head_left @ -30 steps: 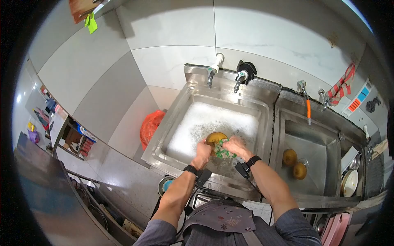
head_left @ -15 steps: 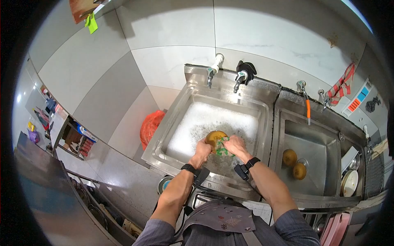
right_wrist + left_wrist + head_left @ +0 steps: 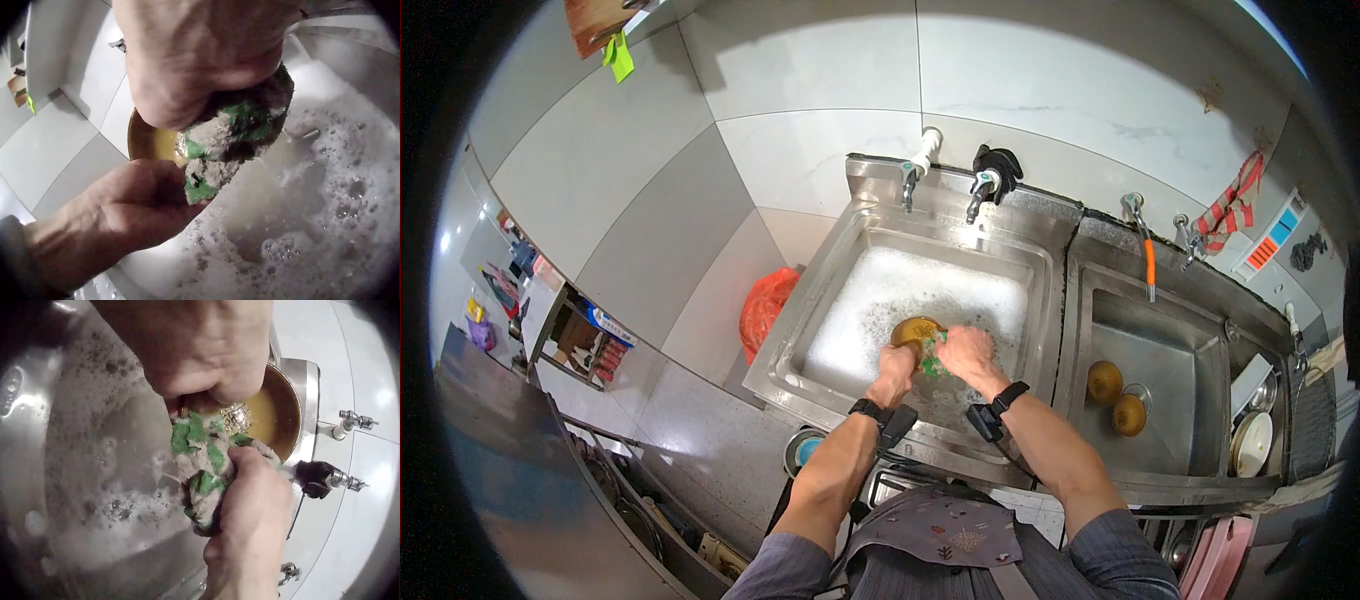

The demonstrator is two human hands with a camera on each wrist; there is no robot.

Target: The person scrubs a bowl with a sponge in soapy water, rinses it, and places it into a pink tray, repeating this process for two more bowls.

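Left hand (image 3: 892, 368) grips the amber bowl (image 3: 912, 329) at its near-left edge; some of its fingertips are hidden by the cloth and bowl. Right hand (image 3: 968, 354) bunches a green-and-grey cloth (image 3: 200, 469) between thumb and fingers, the cloth lying against the bowl's near edge and partly across its inside. Black straps with small devices sit on both wrists. Bowl location: near side of the left basin (image 3: 774, 362), just above or at the water; exact contact not discernible. The water carries white foam (image 3: 940, 275), thick toward the back and sides, broken and greyish round the hands. Metal sink surround, wet and reflective. Right basin (image 3: 1175, 335): two rounded brown vessels (image 3: 1129, 416) side by side near the drain; at its far right a white dish (image 3: 1253, 446) leans on edge. Behind: taps, one draped with a black item (image 3: 999, 172), an orange hose (image 3: 1150, 268), pale tiled wall (image 3: 820, 60). Left of the sink, a red plastic bag (image 3: 766, 312). Orientation: bowl's mouth faces up, its patterned centre visible; round, so no long axis across the rim. Cloth's long axis, right wrist view: diagonal, upper end under the right hand, lower end by the left fingers.
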